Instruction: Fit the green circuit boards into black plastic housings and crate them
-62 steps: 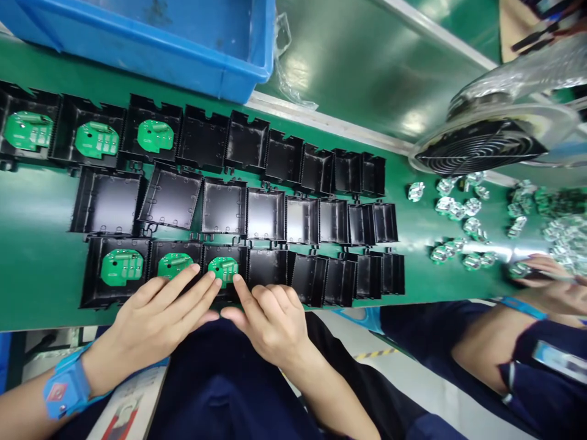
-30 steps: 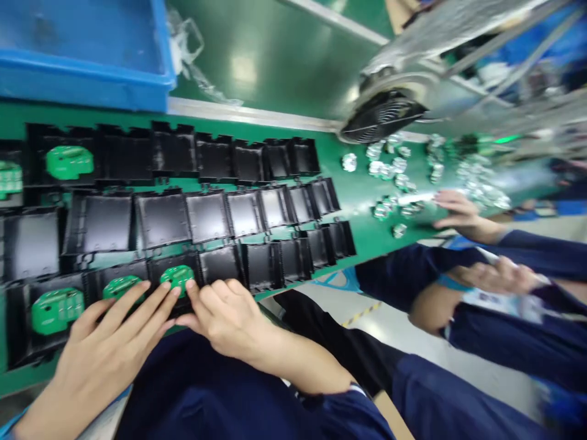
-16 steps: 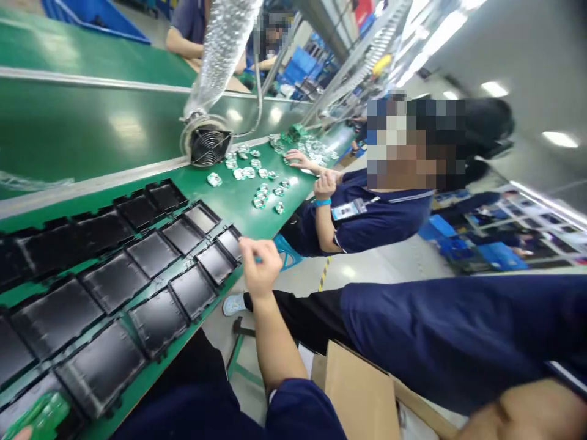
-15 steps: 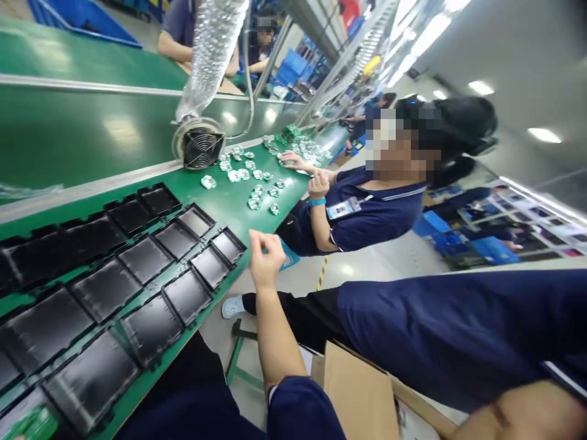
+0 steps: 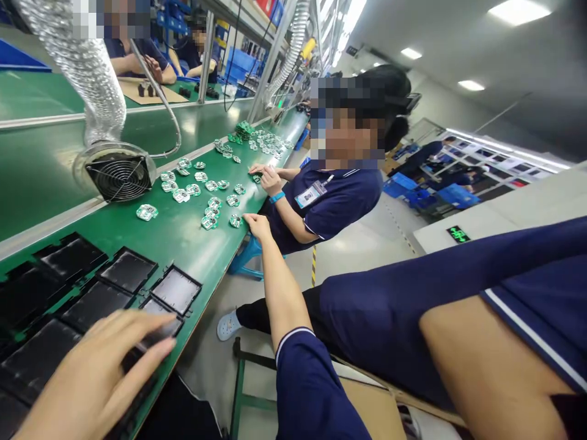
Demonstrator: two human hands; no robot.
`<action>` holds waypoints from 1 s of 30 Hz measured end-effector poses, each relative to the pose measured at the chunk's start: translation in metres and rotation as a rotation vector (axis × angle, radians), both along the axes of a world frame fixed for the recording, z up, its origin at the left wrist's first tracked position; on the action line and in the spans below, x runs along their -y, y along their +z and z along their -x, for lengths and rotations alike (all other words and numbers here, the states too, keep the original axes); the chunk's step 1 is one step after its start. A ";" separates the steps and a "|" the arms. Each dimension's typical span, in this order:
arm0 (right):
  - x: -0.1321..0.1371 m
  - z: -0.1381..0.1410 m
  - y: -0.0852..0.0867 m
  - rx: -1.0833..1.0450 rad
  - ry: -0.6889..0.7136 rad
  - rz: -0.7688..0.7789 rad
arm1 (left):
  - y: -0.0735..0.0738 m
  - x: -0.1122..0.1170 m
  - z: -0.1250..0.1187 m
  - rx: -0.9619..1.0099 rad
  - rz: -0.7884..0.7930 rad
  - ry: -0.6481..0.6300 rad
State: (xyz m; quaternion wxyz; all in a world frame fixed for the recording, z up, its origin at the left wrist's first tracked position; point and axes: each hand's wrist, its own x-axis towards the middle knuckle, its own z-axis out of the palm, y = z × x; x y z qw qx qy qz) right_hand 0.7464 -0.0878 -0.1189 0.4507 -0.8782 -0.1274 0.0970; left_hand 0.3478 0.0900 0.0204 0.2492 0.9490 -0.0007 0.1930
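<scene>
My left hand [image 5: 105, 366] is large at the lower left, slightly blurred, thumb and fingers apart, with nothing visible in it. It hovers over the black plastic frames [image 5: 126, 269], shallow rectangular pieces in rows on the green bench. My right hand [image 5: 257, 227] reaches to the bench edge. Its fingers are drawn together at the edge of a small round circuit board [image 5: 235, 220], green with silvery parts, lying on the bench; the thumb is mostly hidden. More such circuit boards [image 5: 211, 212] are scattered just left of it.
A fan [image 5: 120, 177] on a foil duct [image 5: 105, 85] stands at the back of the bench [image 5: 160, 244]. A co-worker [image 5: 293, 201] sits farther along, hands on boards. Another person's navy-sleeved arm [image 5: 495, 354] is close at right. A cardboard box [image 5: 371, 403] is below.
My view has shifted along the bench. My right hand has moved from beside the frames to a circuit board. My left hand has come into view over the frames.
</scene>
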 end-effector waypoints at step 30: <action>-0.056 0.259 0.100 -0.210 0.266 -0.678 | 0.021 0.004 -0.021 0.158 -0.671 0.409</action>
